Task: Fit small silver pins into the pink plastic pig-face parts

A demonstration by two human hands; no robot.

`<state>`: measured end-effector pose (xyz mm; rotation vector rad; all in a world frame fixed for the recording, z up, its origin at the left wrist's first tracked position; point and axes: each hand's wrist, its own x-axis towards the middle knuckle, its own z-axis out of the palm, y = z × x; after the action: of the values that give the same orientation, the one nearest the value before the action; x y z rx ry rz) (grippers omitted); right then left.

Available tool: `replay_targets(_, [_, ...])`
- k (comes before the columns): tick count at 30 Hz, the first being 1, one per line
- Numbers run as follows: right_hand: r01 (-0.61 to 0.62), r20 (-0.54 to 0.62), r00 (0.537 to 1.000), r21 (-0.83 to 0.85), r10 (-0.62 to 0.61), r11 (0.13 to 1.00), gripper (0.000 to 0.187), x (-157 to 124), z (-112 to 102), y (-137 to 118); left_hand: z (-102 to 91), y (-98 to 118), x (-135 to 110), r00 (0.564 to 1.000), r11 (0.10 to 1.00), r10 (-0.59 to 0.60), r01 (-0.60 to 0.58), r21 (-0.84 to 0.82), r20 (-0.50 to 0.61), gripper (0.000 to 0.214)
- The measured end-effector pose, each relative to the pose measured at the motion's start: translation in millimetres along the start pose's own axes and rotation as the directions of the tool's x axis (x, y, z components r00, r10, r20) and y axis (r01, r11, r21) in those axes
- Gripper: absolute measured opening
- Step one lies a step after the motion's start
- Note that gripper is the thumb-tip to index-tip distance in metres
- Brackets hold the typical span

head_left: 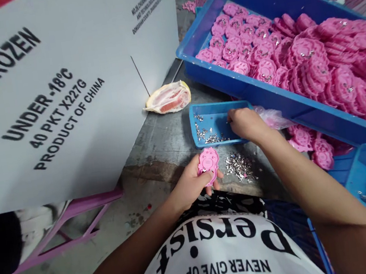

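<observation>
Pink piece [208, 161] gripped in left hand [194, 178]; right hand [246, 122] curled over blue tray [215, 124], grip unclear.

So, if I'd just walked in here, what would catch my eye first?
Probably the heap of pink pieces filling the big blue bin at upper right, and the large white carton with bold black lettering at left. Between them, near the middle, the left hand holds one pink piece, while the right hand is in a small blue tray with shiny silvery bits.
</observation>
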<state>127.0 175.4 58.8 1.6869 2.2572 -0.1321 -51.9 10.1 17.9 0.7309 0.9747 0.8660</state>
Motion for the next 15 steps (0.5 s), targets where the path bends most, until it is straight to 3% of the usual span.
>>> replay_targets(6, [0.008, 0.006, 1.000, 0.023, -0.008, 1.000, 0.031, -2.7, -4.3, 5.6, 3.2, -1.5, -1.0, 1.000, 1.000, 0.013, -0.013, 0.023, 0.010, 0.028])
replay_targets(10, [0.018, 0.058, 0.998, 0.005, -0.018, 1.000, 0.032, -0.4, -2.8, -2.4, 6.9, -2.0, -2.8, 1.000, 0.999, 0.018, -0.018, 0.040, 0.011, 0.029])
replay_targets(15, [0.012, 0.044, 0.999, 0.020, -0.013, 1.000, 0.036, 3.9, -1.3, -12.6, 11.6, -2.0, -8.3, 1.000, 0.999, 0.019, -0.019, 0.040, 0.002, 0.033])
